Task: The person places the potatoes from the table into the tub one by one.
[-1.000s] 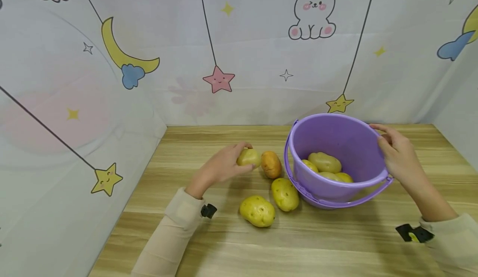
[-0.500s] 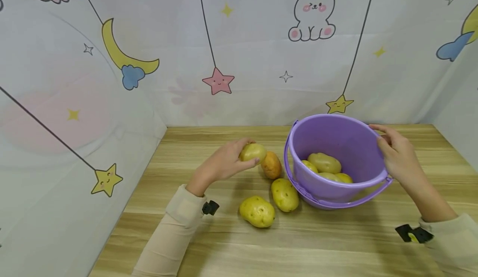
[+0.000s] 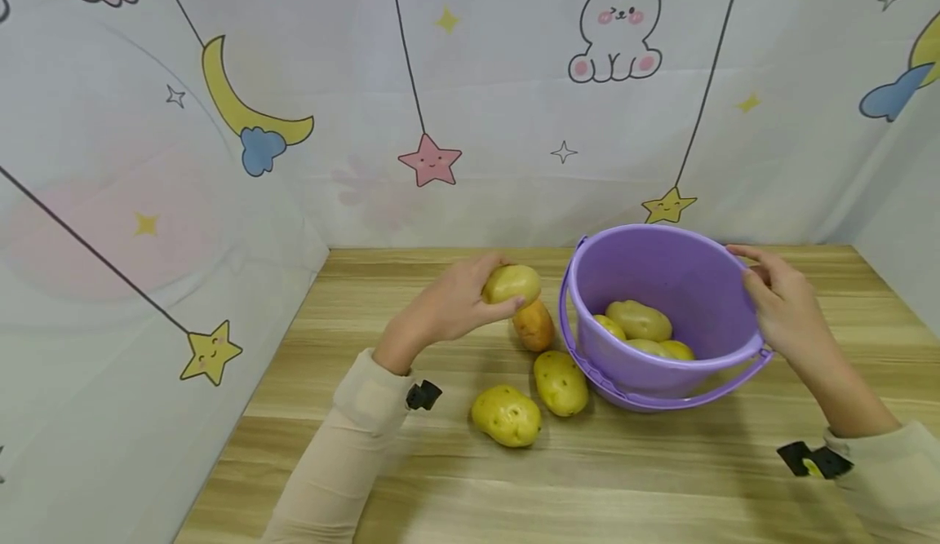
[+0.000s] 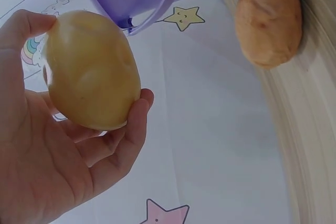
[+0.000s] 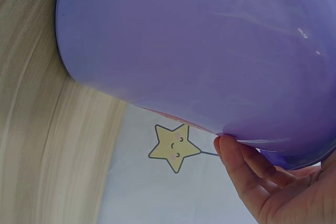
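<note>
1. On the purple bucket [image 3: 617,358], right of centre, your right hand [image 3: 787,303] grips the right rim.
2. Your left hand [image 3: 451,301], left of the bucket, holds a potato [image 3: 512,285] between thumb and fingers.
3. The potato, smooth, oval and pale yellow, is farther right than half a second ago.

Both arms [image 3: 334,454] stretched forward, left hand [image 3: 454,303] curled in a grip, right hand [image 3: 789,307] well apart, gripping too

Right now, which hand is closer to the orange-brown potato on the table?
The left hand: it is just left of the orange-brown potato, holding a yellow potato. The right hand is farther, across the purple bucket, gripping its right rim.
</note>
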Action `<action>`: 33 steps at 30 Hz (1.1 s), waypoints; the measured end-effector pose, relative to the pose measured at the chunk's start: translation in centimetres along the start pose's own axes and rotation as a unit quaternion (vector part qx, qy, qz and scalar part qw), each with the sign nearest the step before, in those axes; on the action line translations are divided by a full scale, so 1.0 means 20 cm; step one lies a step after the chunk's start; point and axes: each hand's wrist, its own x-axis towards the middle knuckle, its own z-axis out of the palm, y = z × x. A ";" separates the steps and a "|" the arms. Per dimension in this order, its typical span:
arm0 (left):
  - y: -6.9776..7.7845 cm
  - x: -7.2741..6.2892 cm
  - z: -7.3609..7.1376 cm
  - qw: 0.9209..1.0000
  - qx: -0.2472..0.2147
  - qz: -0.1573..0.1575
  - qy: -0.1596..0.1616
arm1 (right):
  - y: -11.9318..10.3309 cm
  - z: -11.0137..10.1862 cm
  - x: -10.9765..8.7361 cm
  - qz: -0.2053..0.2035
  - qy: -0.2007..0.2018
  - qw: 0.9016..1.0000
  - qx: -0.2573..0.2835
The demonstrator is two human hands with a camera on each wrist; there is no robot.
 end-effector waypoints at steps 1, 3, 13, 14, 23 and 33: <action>0.01 0.01 0.00 1.000 0.000 0.001 0.000 | 0.00 0.00 0.00 0.000 0.000 1.000 0.000; 0.02 0.02 -0.01 1.000 0.000 0.004 0.001 | 0.00 0.00 0.00 0.000 0.000 1.000 0.001; 0.08 0.06 -0.02 0.999 -0.010 0.030 0.008 | 0.01 0.00 0.00 -0.001 0.007 1.000 0.003; 0.09 0.06 -0.02 0.999 -0.008 0.033 0.008 | 0.01 0.00 0.00 -0.001 0.006 1.000 0.003; 0.14 0.10 -0.02 0.999 0.003 0.046 0.007 | 0.01 0.00 0.00 -0.002 0.004 1.000 0.008; 0.21 0.14 -0.02 0.998 0.025 0.056 -0.001 | 0.02 0.00 -0.01 -0.004 0.003 1.000 0.011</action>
